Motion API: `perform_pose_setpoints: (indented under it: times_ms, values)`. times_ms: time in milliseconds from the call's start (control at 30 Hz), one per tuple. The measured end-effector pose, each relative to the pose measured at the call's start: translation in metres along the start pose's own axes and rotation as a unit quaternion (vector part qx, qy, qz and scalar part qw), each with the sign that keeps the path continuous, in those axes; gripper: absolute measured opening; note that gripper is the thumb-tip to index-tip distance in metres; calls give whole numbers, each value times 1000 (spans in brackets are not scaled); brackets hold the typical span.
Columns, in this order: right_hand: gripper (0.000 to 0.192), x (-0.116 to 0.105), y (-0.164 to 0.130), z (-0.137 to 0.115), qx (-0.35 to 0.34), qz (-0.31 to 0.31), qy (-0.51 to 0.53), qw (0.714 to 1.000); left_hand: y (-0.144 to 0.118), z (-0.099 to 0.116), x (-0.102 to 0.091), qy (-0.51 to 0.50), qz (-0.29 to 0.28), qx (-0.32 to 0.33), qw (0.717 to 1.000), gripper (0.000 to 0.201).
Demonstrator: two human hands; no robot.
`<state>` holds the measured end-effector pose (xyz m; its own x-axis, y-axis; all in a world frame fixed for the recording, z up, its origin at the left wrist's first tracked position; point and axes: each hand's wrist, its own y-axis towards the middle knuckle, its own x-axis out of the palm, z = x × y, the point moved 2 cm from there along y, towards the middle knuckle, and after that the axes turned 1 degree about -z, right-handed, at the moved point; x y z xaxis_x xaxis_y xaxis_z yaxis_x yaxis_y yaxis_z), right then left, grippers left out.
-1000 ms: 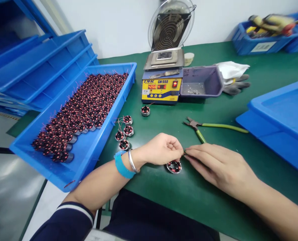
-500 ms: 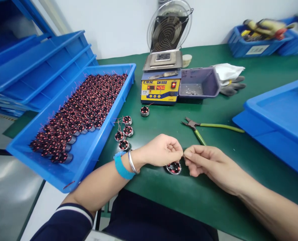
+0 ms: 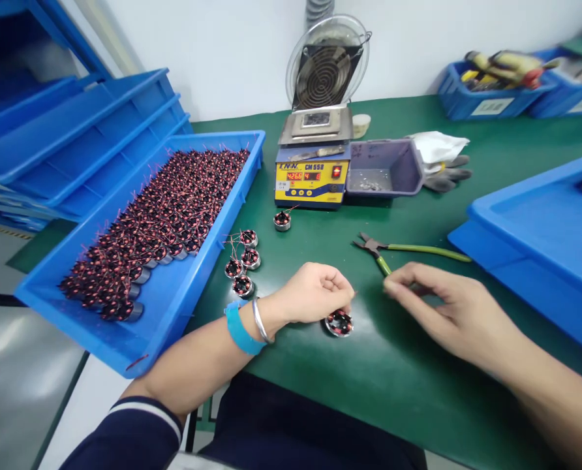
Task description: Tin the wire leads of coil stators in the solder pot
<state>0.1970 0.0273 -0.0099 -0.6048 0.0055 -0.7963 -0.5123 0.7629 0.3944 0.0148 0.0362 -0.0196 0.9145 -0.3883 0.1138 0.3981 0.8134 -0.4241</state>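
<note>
My left hand [image 3: 318, 294], wearing a blue wrist strap and a silver bangle, pinches a thin copper wire [image 3: 354, 293] whose tip pokes out past the fingers. Just below those fingers a round motor stator [image 3: 338, 324] with copper windings rests on the table, partly covered by the hand. To the right, my right hand [image 3: 432, 307] has thumb and forefinger brought together over the lower handle end of the green-handled diagonal cutters [image 3: 372, 245]. Whether it grips the handle or holds wire is hidden. The cutters lie with jaws apart.
A blue tray [image 3: 245, 176] full of stators slants along the left. Several loose stators [image 3: 242, 285] sit beside it, another [image 3: 282, 222] before the yellow-fronted solder pot [image 3: 315, 179]. A purple bin [image 3: 408, 166], gloves [image 3: 445, 176] and blue trays [image 3: 526, 228] stand to the right.
My right hand has drawn away from my left, moving right to the cutters' handle. My left hand keeps its pinch above the stator. The view has shifted slightly.
</note>
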Motion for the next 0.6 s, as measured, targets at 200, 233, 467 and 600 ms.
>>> perform_pose_setpoints:
  times_ms: [200, 233, 467, 600]
  values:
    - [20, 30, -2, -20, 88, -52, 96, 990, 4, 0, 7, -175, 116, 46, 977, 19]
    - [18, 33, -2, -20, 94, -52, 106, 989, 4, 2, 6, -208, 139, 67, 966, 21]
    - [27, 25, 3, -19, 174, -82, 218, 957, -3, 23, -25, -357, 277, 205, 868, 13]
    - [44, 13, 13, -22, 266, -77, 338, 899, -5, 23, -23, -327, 259, 178, 891, 8]
